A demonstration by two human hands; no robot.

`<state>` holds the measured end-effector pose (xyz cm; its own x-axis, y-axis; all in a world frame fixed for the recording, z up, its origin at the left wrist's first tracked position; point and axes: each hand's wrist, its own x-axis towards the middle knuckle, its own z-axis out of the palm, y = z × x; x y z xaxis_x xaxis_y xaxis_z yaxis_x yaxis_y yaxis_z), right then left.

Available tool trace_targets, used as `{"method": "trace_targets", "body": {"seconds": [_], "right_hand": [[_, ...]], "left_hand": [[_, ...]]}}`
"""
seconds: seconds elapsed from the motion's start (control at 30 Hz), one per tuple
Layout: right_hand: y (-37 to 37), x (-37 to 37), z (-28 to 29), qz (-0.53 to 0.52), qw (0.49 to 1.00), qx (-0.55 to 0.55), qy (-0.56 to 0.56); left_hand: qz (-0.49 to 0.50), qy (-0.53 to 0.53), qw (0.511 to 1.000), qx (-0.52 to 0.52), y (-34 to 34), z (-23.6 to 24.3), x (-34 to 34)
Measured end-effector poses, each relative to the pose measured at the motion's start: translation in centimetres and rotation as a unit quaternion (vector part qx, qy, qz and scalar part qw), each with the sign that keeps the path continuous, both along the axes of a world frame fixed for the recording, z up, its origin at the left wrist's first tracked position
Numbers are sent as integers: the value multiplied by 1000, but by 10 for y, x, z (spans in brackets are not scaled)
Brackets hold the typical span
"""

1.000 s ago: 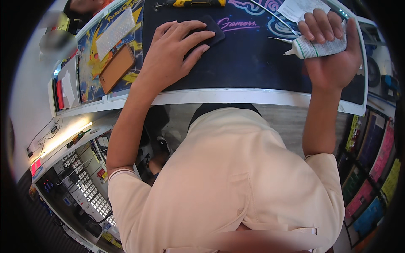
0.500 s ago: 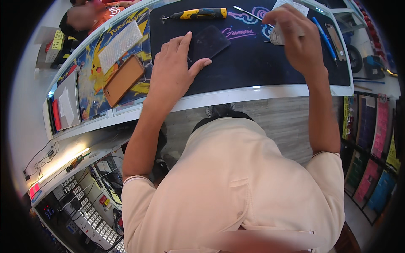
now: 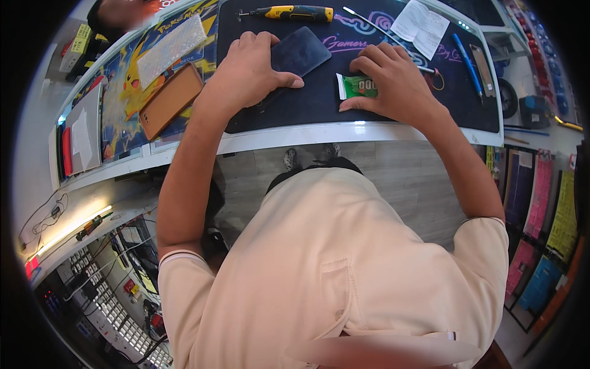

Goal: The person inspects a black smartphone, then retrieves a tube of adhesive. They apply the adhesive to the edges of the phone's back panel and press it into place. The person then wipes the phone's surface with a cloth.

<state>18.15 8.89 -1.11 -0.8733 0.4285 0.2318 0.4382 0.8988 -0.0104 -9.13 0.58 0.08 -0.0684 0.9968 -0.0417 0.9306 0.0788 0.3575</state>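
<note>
A dark, flat smartphone lies on the black mat with its top face showing. My left hand grips its left end, fingers curled at the far side and thumb along the near edge. To the right of the phone, my right hand is closed around a small green packet with a white end. Part of the packet is hidden under the fingers. Just beyond the right hand lies a thin white-tipped rod, partly covered by that hand.
A yellow and black rotary tool lies at the mat's far edge. White folded paper, a blue pen and a slim phone-shaped piece are on the right. Leftward are a brown phone case and bubble wrap.
My right hand has come down and leftward, and the green packet now shows in it. The left hand has curled from spread fingers around the phone's end. The white paper is more visible.
</note>
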Motion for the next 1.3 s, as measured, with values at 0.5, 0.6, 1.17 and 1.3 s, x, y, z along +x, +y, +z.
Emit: {"method": "trace_targets", "body": {"seconds": [0.5, 0.6, 1.17, 1.3], "right_hand": [[67, 8, 22, 78, 987, -127, 68], [65, -1, 15, 64, 974, -213, 48], [-7, -65, 27, 23, 621, -714, 322], [-24, -67, 23, 1, 653, -683, 327]], "left_hand": [[100, 25, 977, -188, 16, 29, 15], [119, 23, 979, -164, 8, 38, 25], [162, -753, 601, 214, -47, -14, 57], [161, -760, 578, 250, -61, -17, 76]]}}
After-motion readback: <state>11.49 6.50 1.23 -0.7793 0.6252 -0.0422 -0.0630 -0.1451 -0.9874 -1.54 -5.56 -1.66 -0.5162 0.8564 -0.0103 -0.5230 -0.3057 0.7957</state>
